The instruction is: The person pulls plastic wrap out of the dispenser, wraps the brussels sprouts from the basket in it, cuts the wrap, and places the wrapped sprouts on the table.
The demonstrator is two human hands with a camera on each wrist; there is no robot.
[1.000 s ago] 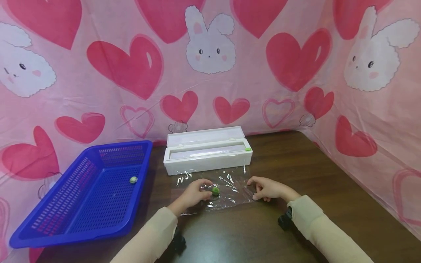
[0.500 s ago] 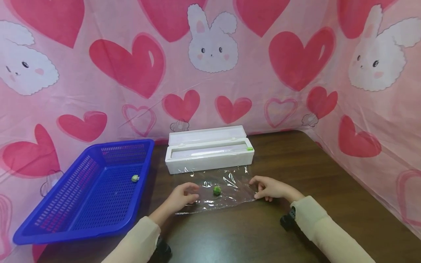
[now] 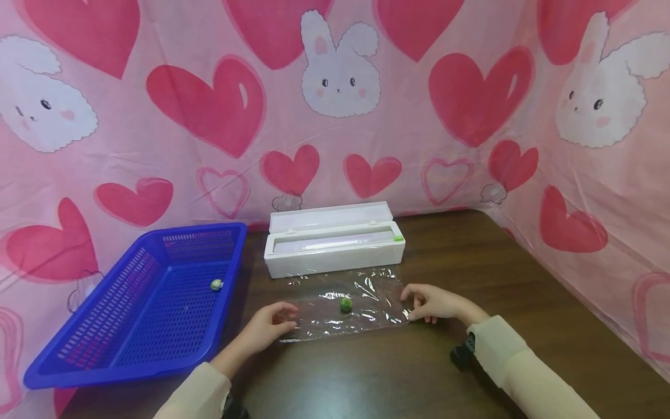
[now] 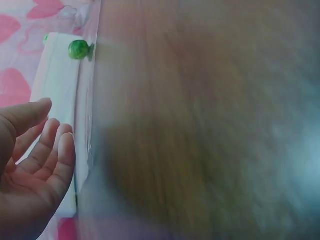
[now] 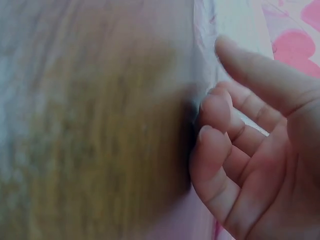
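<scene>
A green Brussels sprout (image 3: 346, 305) sits on a sheet of clear cling film (image 3: 319, 323) spread over the table. The film runs out from the front of a long white cling film box (image 3: 335, 260) with its lid up. At the film's left edge is my left hand (image 3: 266, 329), fingers loosely bent, holding nothing. My right hand (image 3: 437, 304) lies by the film's right edge, thumb and fingers apart in the right wrist view; whether it touches the film I cannot tell. The sprout (image 4: 78, 49) also shows beyond my left thumb in the left wrist view.
A blue plastic basket (image 3: 117, 379) stands on the left of the brown table (image 3: 460, 256), with a pale green sprout (image 3: 217, 284) in it. A green slider (image 3: 398, 238) sits at the box's right end. Pink heart-patterned cloth (image 3: 335, 134) hangs behind.
My left hand has let go of the Brussels sprout and moved left to the film's left edge. The sprout stays on the film. My right hand has barely moved.
</scene>
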